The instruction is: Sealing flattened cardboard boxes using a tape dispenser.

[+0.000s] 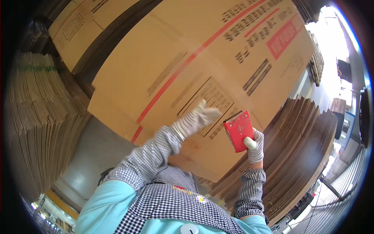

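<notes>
My right hand [255, 145], in a white knit glove, grips a red handheld scraper [238, 130] with a row of metal teeth along its top edge. Its thumb presses on the red face. Under both hands lies a large flat sheet of brown cardboard [163, 58] with red stripes and dark print. Over the sheet's near part, my left hand [198, 118] reaches out, gloved and slightly blurred; its thumb stands apart from the fingers, and nothing shows in it. Whether that hand touches the cardboard, I cannot tell.
A tall stack of cardboard sheets [43, 117] rises at the left, and another stack [288, 156] curves along the right. More printed cardboard [78, 31] lies at the far left. Grey floor [97, 148] shows between the left stack and the sheet.
</notes>
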A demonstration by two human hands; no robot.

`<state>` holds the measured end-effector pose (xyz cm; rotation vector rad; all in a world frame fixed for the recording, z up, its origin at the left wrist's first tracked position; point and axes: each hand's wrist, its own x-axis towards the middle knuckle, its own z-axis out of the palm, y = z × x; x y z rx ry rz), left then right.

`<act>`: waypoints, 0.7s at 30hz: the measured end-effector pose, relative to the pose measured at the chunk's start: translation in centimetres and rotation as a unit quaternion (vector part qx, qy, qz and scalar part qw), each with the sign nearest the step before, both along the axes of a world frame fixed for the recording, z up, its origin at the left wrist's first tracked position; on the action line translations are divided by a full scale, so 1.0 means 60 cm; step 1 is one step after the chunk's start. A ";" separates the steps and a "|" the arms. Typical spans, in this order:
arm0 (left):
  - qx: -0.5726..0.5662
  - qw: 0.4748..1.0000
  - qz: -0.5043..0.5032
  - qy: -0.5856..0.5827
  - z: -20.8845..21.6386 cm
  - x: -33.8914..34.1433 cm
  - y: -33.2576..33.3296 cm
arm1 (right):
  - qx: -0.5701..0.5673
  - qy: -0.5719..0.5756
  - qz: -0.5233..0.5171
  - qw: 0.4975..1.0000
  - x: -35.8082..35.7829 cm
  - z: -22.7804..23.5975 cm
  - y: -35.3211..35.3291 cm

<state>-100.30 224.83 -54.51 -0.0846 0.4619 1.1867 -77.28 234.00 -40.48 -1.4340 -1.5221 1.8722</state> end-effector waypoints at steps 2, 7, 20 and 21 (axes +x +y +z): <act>0.008 0.986 -0.002 -0.164 0.016 0.033 -0.010 | -0.015 0.017 0.006 1.000 -0.010 -0.012 -0.009; 0.145 0.989 0.023 -0.002 0.075 0.017 -0.010 | 0.067 -0.069 0.095 0.991 -0.027 -0.020 -0.022; 0.025 0.925 0.100 0.365 0.033 -0.074 0.051 | 0.028 -0.075 0.126 0.989 -0.138 -0.056 0.025; -0.054 0.886 0.087 0.452 0.012 -0.113 0.081 | 0.029 -0.074 0.126 0.989 -0.145 -0.060 0.043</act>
